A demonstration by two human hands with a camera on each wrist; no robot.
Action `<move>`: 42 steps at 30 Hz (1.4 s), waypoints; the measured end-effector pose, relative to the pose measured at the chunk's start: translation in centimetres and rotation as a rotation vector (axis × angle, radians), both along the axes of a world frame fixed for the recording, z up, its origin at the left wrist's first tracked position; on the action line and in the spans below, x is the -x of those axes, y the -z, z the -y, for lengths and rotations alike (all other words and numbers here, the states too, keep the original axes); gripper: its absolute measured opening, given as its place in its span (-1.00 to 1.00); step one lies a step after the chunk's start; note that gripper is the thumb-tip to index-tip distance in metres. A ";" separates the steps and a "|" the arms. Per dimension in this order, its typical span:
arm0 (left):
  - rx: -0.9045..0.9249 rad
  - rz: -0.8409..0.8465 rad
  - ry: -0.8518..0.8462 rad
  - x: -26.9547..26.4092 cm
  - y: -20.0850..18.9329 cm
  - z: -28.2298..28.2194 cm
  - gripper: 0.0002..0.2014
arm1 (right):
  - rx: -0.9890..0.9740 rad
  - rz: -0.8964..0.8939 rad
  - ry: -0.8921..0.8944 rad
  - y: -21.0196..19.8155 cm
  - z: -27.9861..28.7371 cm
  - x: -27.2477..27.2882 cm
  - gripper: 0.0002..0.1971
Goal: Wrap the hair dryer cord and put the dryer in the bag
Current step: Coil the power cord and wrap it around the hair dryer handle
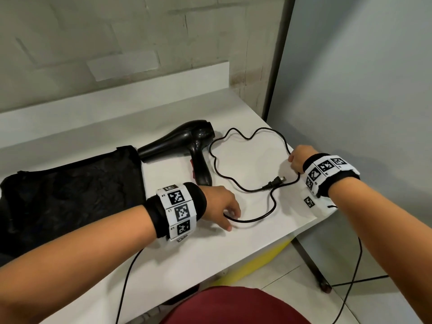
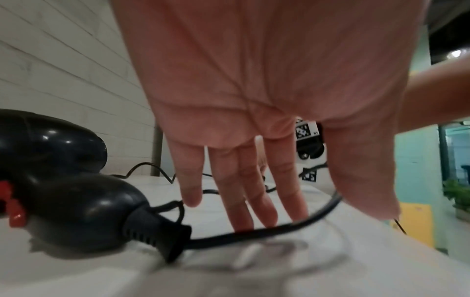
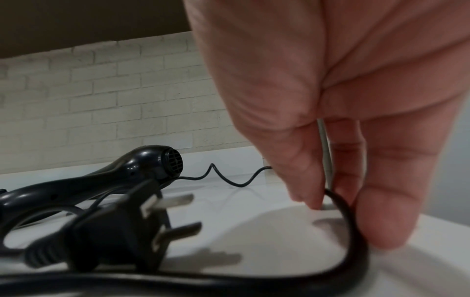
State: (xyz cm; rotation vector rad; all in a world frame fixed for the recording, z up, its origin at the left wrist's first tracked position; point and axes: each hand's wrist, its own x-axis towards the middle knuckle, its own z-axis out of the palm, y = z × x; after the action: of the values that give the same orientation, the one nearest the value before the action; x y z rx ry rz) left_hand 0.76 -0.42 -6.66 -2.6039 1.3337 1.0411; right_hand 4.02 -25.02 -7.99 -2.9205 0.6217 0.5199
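Note:
A black hair dryer (image 1: 184,139) lies on its side on the white table (image 1: 257,242), its nozzle toward the black mesh bag (image 1: 70,190) lying flat at the left. Its black cord (image 1: 252,220) sprawls in loose loops to the right, with the plug (image 1: 274,181) lying inside the loops. My left hand (image 1: 230,215) reaches down by the handle's end, and its straight fingers (image 2: 244,201) touch the cord (image 2: 229,237). My right hand (image 1: 295,160) is at the table's right edge. There its thumb and fingers pinch a bend of the cord (image 3: 356,251) beside the plug (image 3: 122,227).
A brick wall and a low ledge stand behind the table. The table's right edge runs close past my right hand, beside a grey partition. A square marker tag (image 1: 309,202) lies under my right wrist. Thin black cables hang off the front edge. A red seat (image 1: 233,305) is below.

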 end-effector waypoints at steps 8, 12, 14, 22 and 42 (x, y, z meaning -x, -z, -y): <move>0.057 0.042 -0.017 0.2 0.6 -0.5 -0.79 | -0.103 0.075 -0.066 0.1 0.0 0.4 -0.60; 0.396 -0.060 -0.219 -0.8 -1.0 -0.9 -0.83 | -0.227 0.247 -0.088 -0.2 -0.3 -0.1 -0.72; 0.609 -0.039 -0.321 -1.6 -2.1 -1.1 -0.83 | -0.343 0.360 -0.118 -1.1 -1.3 -0.3 -0.75; 1.214 -0.074 -0.741 -5.6 -8.1 -0.5 -0.70 | -0.727 1.324 -0.157 -6.4 -7.1 0.3 -0.60; 1.438 -0.248 -0.956 -7.0 -13.9 -1.3 -0.71 | -0.802 0.657 -0.520 -6.7 -16.0 -3.4 -0.54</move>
State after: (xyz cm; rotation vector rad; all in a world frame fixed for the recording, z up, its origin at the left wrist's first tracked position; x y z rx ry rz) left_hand 7.78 0.86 7.19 -4.6073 0.9150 0.2897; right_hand 7.44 -8.98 -1.30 -2.2116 -0.3672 -0.1602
